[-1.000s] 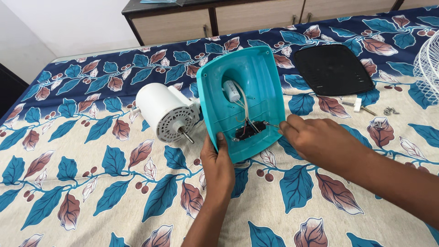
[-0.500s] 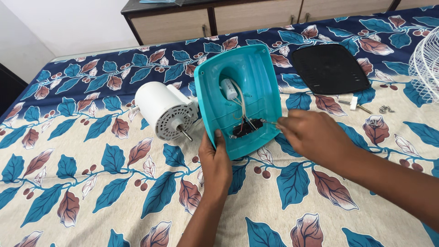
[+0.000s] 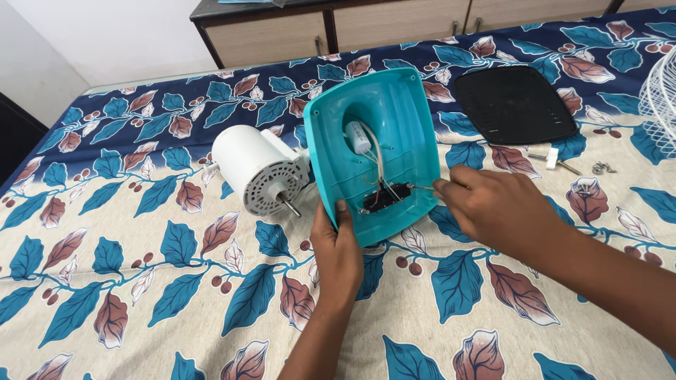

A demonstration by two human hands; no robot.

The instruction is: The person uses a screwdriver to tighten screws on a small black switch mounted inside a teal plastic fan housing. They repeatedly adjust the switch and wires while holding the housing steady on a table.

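Head view, left hand (image 3: 339,248) gripping teal housing (image 3: 394,119) holding capacitor (image 3: 358,136), right hand (image 3: 493,204) pinching wire (image 3: 420,187)

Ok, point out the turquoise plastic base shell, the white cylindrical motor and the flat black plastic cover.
Turquoise plastic base shell (image 3: 403,112), head view, upper inner wall.
White cylindrical motor (image 3: 248,158), head view, smooth side of housing.
Flat black plastic cover (image 3: 514,104), head view, centre of panel.

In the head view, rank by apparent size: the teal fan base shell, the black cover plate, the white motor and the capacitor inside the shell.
Largest to smallest:
1. teal base shell
2. black cover plate, though it lies farther from the camera, so this gap is unsure
3. white motor
4. white capacitor
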